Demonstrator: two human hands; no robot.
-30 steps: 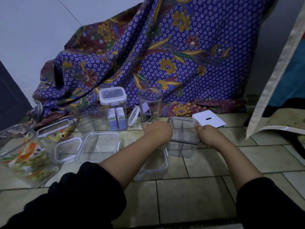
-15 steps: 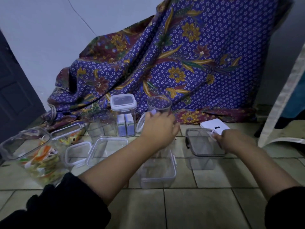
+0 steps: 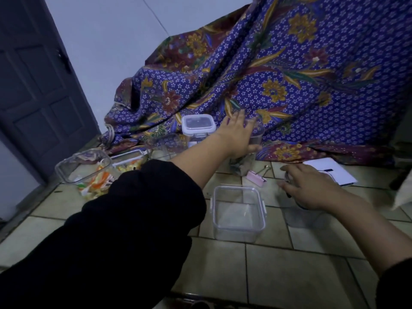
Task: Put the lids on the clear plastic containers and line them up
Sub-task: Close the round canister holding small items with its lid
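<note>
My left hand (image 3: 237, 136) reaches far forward and wraps the tall round clear container (image 3: 256, 139) in front of the batik cloth, thumb across its front. My right hand (image 3: 312, 188) lies on top of a clear container (image 3: 305, 216) on the tiles at the right, fingers curled over its rim; the container is blurred and mostly hidden. An open square clear container (image 3: 238, 210) with no lid stands between my arms. A tall container with a clip lid (image 3: 198, 126) stands left of the round one. A flat white lid (image 3: 330, 172) lies beyond my right hand.
A pink binder clip (image 3: 256, 178) lies on the floor tiles near the round container. Clear containers holding colourful packets (image 3: 89, 172) (image 3: 129, 161) stand at the left, partly behind my sleeve. The purple batik cloth (image 3: 289, 74) hangs behind; a dark door (image 3: 38, 85) is at the left.
My left hand has gone from beside the divided container up to the tall round container and round it. My right hand stayed on its container. The view has swung left and closer.
</note>
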